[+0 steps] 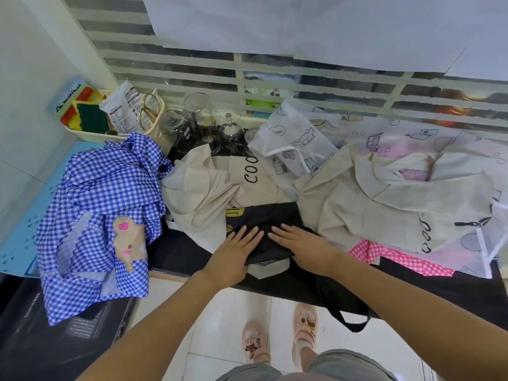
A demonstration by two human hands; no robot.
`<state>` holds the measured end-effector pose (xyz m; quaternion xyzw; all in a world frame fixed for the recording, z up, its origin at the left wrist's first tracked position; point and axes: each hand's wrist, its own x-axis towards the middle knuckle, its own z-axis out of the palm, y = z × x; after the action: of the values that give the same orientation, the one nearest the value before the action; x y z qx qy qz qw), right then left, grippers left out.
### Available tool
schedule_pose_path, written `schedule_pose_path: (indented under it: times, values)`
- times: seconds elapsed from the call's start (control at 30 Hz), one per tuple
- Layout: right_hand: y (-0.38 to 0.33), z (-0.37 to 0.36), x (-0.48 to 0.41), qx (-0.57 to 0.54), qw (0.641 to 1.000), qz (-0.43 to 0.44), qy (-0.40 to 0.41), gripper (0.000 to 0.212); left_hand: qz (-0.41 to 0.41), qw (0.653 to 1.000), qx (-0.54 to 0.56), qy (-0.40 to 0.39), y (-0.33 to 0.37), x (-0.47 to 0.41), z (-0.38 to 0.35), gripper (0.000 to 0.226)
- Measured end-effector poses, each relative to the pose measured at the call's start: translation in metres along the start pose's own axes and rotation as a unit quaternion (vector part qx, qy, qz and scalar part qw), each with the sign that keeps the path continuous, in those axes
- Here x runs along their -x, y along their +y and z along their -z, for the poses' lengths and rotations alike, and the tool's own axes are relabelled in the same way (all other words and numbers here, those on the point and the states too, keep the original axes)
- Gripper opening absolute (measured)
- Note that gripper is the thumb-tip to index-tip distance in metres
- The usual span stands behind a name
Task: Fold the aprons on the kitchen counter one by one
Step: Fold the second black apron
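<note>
Behind a slatted window [192,70], the dark tabletop [176,251] was heaped with crumpled aprons [104,188]. At its front edge lay the black apron [275,215], under the left hand [236,254] and right hand [302,243], each grip spread flat and pinching nothing. It looked thin, soft and light, likely to slip. Its folded corners seemed the best hold.

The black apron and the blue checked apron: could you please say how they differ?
The black apron is dark; the blue checked apron carries a beige patch. The black apron lies flat and compact, the blue checked apron crumpled in a heap. The left hand and right hand press on the black apron; neither touches the blue checked apron. Both lie near the front edge of the counter.
</note>
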<state>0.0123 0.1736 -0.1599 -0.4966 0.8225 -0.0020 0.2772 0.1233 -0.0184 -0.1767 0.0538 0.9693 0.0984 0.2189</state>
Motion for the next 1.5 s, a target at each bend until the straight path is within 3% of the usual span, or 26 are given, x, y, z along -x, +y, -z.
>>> schedule_pose_path:
  times: [0.1, 0.23, 0.3, 0.37, 0.43, 0.53, 0.67, 0.77, 0.87, 1.0, 1.07, 1.17, 1.23, 1.3, 1.37, 1.43, 1.5]
  values:
    - [0.003, 0.011, 0.011, -0.072, 0.997, -0.004, -0.025, 0.056, -0.006, 0.984, 0.173, -0.030, -0.001, 0.002, 0.003, 0.061]
    - [0.016, 0.027, 0.013, -0.255, 0.965, -0.060, -0.012, 0.022, 0.073, 0.910, 0.404, -0.054, -0.010, 0.001, 0.022, 0.032]
    - [0.026, 0.025, 0.009, -0.333, 0.936, -0.112, 0.027, 0.027, 0.121, 0.883, 0.452, -0.035, -0.016, -0.006, 0.035, 0.021]
    - [0.032, 0.020, 0.005, -0.414, 0.892, -0.159, 0.083, 0.028, 0.154, 0.882, 0.445, -0.010, -0.024, -0.014, 0.040, 0.016]
    - [0.034, 0.014, 0.000, -0.440, 0.868, -0.204, 0.104, 0.027, 0.208, 0.873, 0.441, 0.033, -0.030, -0.023, 0.036, 0.028]
    - [0.032, 0.008, -0.011, -0.377, 0.885, -0.249, 0.116, 0.033, 0.278, 0.856, 0.431, 0.070, -0.034, -0.032, 0.027, 0.042]
    - [0.029, 0.004, -0.021, -0.313, 0.898, -0.278, 0.136, 0.037, 0.321, 0.857, 0.396, 0.080, -0.020, -0.039, 0.023, 0.029]
    - [0.027, 0.005, -0.023, -0.277, 0.909, -0.283, 0.130, 0.038, 0.358, 0.826, 0.429, 0.076, -0.007, -0.045, 0.026, 0.081]
    - [0.026, 0.006, -0.025, -0.277, 0.911, -0.287, 0.109, 0.039, 0.362, 0.822, 0.436, 0.056, -0.006, -0.047, 0.031, 0.088]
    - [0.023, 0.015, -0.021, -0.241, 0.923, -0.282, 0.103, 0.040, 0.337, 0.786, 0.512, 0.073, -0.009, -0.046, 0.038, 0.069]
    - [0.020, 0.027, -0.016, -0.232, 0.930, -0.263, 0.110, 0.054, 0.306, 0.778, 0.540, 0.102, -0.004, -0.041, 0.050, 0.050]
    - [0.017, 0.058, 0.001, -0.272, 0.940, -0.185, 0.091, 0.093, 0.220, 0.802, 0.547, 0.093, -0.002, -0.035, 0.077, 0.036]
    - [0.018, 0.086, 0.019, -0.320, 0.935, -0.142, 0.062, 0.101, 0.138, 0.839, 0.524, 0.051, 0.003, -0.030, 0.109, 0.029]
    - [0.022, 0.112, 0.035, -0.356, 0.928, -0.100, 0.038, 0.086, 0.067, 0.872, 0.484, 0.016, 0.015, -0.029, 0.146, 0.025]
    - [0.024, 0.130, 0.047, -0.394, 0.917, -0.043, 0.032, 0.051, 0.021, 0.879, 0.477, 0.018, 0.032, -0.028, 0.184, 0.027]
    - [0.025, 0.143, 0.057, -0.431, 0.900, -0.016, 0.059, 0.027, -0.018, 0.853, 0.519, 0.046, 0.052, -0.029, 0.212, 0.034]
    - [0.029, 0.153, 0.070, -0.488, 0.865, -0.001, 0.121, 0.024, -0.041, 0.790, 0.607, 0.083, 0.073, -0.031, 0.231, 0.039]
